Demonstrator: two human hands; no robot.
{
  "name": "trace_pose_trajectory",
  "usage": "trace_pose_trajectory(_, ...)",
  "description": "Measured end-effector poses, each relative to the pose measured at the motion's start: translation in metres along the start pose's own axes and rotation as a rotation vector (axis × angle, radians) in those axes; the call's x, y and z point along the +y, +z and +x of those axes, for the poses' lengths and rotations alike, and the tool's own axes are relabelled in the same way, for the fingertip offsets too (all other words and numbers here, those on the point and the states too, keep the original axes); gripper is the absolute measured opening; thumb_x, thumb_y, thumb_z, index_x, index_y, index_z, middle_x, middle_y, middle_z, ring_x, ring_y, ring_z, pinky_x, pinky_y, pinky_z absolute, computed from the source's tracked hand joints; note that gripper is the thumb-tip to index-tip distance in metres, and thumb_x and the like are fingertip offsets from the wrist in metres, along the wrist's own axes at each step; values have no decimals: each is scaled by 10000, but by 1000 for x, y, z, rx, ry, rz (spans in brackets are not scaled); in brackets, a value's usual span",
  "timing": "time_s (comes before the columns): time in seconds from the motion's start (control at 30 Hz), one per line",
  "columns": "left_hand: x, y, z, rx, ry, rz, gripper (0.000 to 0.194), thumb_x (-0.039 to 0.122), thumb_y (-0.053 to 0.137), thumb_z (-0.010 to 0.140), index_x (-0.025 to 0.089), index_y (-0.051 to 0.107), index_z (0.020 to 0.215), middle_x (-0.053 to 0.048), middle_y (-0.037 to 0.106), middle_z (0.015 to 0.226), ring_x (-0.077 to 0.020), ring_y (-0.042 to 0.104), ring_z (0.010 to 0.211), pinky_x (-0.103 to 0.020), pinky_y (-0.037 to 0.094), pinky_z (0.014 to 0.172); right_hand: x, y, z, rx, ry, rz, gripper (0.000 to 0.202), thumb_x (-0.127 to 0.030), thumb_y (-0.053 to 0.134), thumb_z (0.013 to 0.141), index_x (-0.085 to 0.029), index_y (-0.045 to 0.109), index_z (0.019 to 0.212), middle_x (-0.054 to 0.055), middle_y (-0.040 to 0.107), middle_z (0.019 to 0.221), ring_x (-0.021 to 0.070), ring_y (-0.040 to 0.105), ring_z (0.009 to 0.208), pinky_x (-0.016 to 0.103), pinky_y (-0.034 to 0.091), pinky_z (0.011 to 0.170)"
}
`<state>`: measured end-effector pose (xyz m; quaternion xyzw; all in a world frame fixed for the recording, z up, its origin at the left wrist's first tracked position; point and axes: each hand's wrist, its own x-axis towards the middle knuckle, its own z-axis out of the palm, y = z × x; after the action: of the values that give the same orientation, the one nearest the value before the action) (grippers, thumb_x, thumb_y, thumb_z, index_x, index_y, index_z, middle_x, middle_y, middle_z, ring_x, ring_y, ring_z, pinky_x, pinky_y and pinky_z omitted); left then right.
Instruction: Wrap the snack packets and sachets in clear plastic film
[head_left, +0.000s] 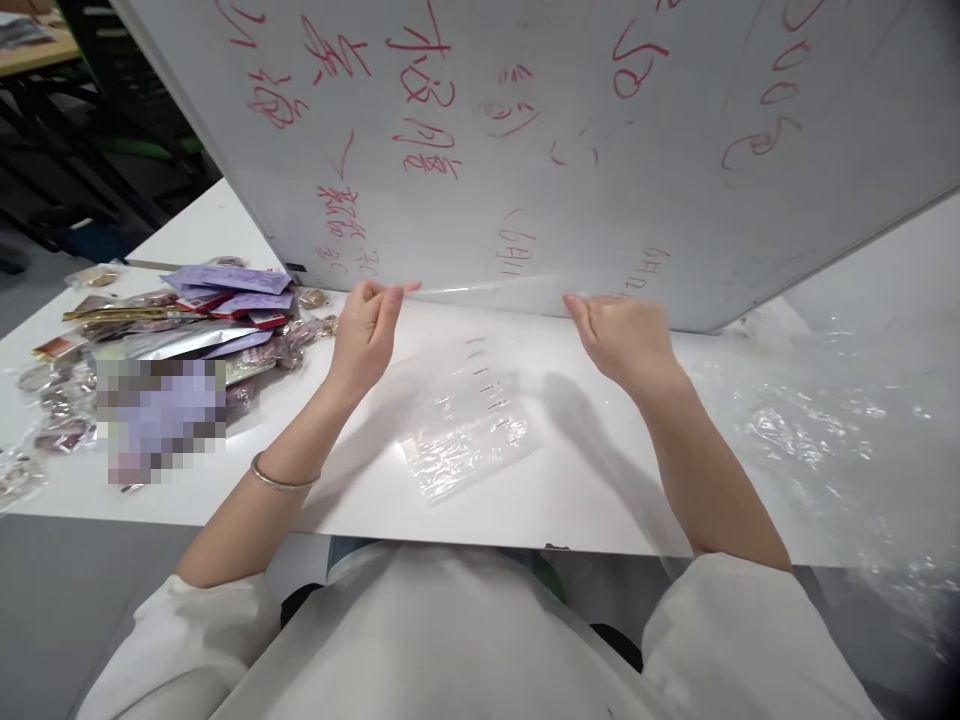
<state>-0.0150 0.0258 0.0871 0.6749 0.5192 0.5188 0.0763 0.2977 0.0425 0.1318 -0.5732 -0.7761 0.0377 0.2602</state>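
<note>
Between my two hands a clear plastic bag [480, 288] is stretched sideways above the table, close to the foot of the whiteboard. My left hand [369, 325] pinches one end of its edge between thumb and fingers. At the other end my right hand [621, 330] is closed in a similar pinch. Below them a flat, clear plastic bag [472, 465] with a row of short dark marks lies on the white table [360, 510]. The lower part of the stretched plastic is hard to make out against the white surface.
Left of my arm lies a pile of purple packets [232, 280], a silver pouch [176, 342] and small wrapped items [56, 400]. A whiteboard [465, 210] with red writing stands across the back. Crumpled clear plastic [810, 430] covers the right side.
</note>
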Motion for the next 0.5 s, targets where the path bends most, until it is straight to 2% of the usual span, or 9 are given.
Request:
trace_pose_trajectory(0.03, 3, -6, 4, 57, 42, 34, 521, 573, 348, 1005, 235, 728, 1117, -43, 581, 829, -173, 576, 832, -333, 465, 826, -8, -8, -2, 56, -31, -48, 617, -619, 354, 953, -226, 446, 486, 73, 554, 524, 260, 657, 692, 383, 456, 673)
trace_pose_trajectory(0.1, 9, -18, 9, 160, 98, 40, 547, 617, 340, 990, 259, 656, 1255, -35, 561, 829, -174, 575, 822, -337, 463, 824, -19, -20, -7, 160, -78, 36, 613, -636, 372, 943, -236, 428, 482, 61, 537, 511, 238, 641, 651, 372, 455, 639)
trace_pose_trajectory(0.17, 10, -28, 9, 230, 57, -67, 644, 688, 326, 957, 279, 477, 1431, -38, 583, 897, -171, 592, 823, -335, 480, 805, -25, -23, -15, 226, -64, 306, 585, -650, 370, 941, -241, 509, 547, 49, 580, 549, 209, 634, 613, 356, 480, 616)
trace_pose_trajectory(0.2, 9, -32, 7, 224, -23, -161, 711, 719, 301, 943, 279, 356, 1498, -49, 599, 961, -171, 610, 828, -336, 494, 792, -28, -20, -20, 225, -19, 470, 553, -650, 375, 940, -240, 580, 632, 42, 613, 585, 194, 632, 585, 347, 493, 599)
trace_pose_trajectory(0.27, 5, -36, -6, 139, -295, -357, 775, 742, 219, 941, 258, 189, 1545, -105, 596, 1155, -192, 652, 909, -352, 523, 796, -31, -7, -36, 102, 147, 760, 454, -624, 434, 925, -241, 676, 952, 21, 666, 654, 168, 619, 505, 323, 504, 534)
trace_pose_trajectory(0.33, 1, -37, -28, 43, -594, -472, 729, 705, 184, 966, 242, 222, 1528, -157, 490, 1391, -246, 628, 1121, -380, 529, 868, -36, 13, -57, -154, 381, 942, 495, -556, 518, 894, -230, 602, 1257, 1, 671, 649, 153, 589, 430, 293, 484, 453)
trace_pose_trajectory(0.37, -1, -37, -42, 7, -722, -499, 693, 679, 199, 977, 238, 286, 1504, -159, 418, 1479, -273, 576, 1227, -393, 519, 914, -39, 23, -70, -287, 504, 1003, 534, -500, 551, 879, -214, 563, 1329, -3, 666, 635, 147, 576, 412, 280, 477, 427)
trace_pose_trajectory(0.43, -3, -36, -70, -100, -911, -562, 650, 653, 281, 968, 221, 403, 1437, -162, 378, 1530, -313, 522, 1303, -424, 513, 952, -45, 40, -95, -468, 735, 1103, 507, -381, 565, 863, -171, 582, 1323, 6, 662, 624, 130, 563, 412, 257, 486, 418)
trace_pose_trajectory(0.5, -3, -35, -95, -252, -1030, -668, 618, 621, 419, 931, 192, 473, 1372, -184, 465, 1466, -320, 588, 1225, -441, 522, 950, -51, 52, -116, -541, 898, 1171, 440, -293, 553, 854, -162, 626, 1268, 16, 680, 650, 111, 564, 430, 235, 511, 451)
